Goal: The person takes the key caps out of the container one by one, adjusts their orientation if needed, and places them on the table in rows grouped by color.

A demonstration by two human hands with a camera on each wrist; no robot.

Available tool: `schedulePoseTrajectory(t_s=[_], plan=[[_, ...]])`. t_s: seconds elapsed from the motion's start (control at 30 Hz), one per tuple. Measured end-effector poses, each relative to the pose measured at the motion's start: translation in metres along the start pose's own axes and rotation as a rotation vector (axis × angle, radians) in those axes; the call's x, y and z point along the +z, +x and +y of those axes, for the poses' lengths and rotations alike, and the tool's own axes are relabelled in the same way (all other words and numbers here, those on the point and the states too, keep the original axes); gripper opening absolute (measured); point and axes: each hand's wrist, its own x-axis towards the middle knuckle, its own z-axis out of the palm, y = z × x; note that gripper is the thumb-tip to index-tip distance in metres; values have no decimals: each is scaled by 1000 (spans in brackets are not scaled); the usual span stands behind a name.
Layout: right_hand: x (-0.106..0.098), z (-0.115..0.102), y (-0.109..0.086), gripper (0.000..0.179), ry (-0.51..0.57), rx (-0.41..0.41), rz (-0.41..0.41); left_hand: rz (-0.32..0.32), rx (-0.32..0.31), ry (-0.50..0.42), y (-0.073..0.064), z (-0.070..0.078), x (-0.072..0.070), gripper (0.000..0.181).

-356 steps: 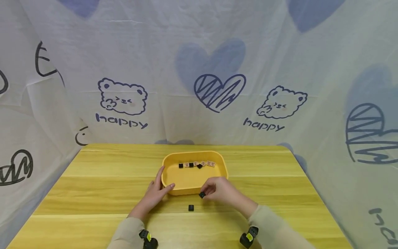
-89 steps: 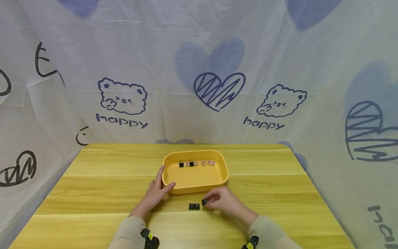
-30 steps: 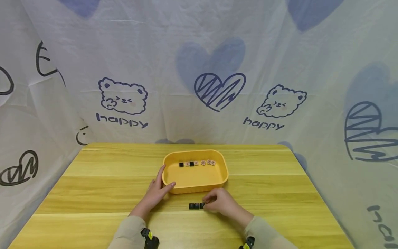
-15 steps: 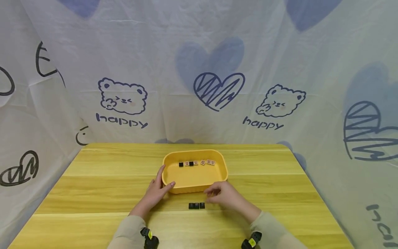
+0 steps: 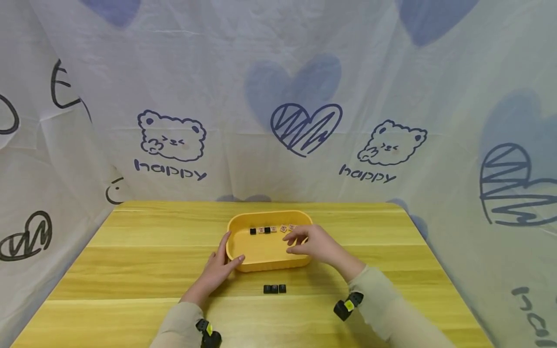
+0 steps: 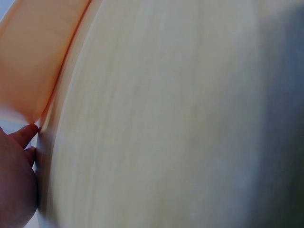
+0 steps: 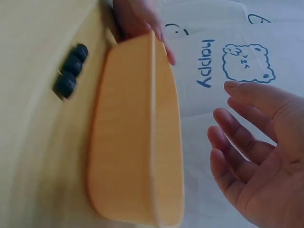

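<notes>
My left hand (image 5: 217,271) holds the left front corner of a yellow plastic tray (image 5: 261,251), thumb at the front rim and fingers along the left side. Three small black cubes (image 5: 274,289) stand in a row on the table before the tray. Over the tray's right part hovers my right hand (image 5: 315,244), fingers loosely bent and apart, holding nothing, as the right wrist view of that hand (image 7: 266,152) confirms. Along the tray's back lie two black cubes, one of them a black cube (image 5: 253,231) at the left end, and several pale marked squares (image 5: 283,228), partly hidden by the right hand.
The tray stands on a wood-grain table (image 5: 143,275). Behind and beside it hangs a pale cloth (image 5: 243,159) with blue hearts and bear drawings. Each wrist wears a small black camera (image 5: 344,309).
The row before the tray has grown from one black cube to three, and a tilted black cube has left the tray. My right hand let go of the third cube and moved up over the tray.
</notes>
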Motion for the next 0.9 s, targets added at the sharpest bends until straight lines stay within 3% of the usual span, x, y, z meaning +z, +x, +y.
schedulePoseTrajectory(t_s=[0.2,0.5,0.9], plan=[[-7,-5,31,20,-45,-23,-84,6,-5,-8,-2,1,-2,89],[-2,-5,71,20,-146,-62,-252,15,-1,-12,-10,-1,0,88],[4,9,112,25,-204,-64,-352,36,47,4,-2,0,0,88]])
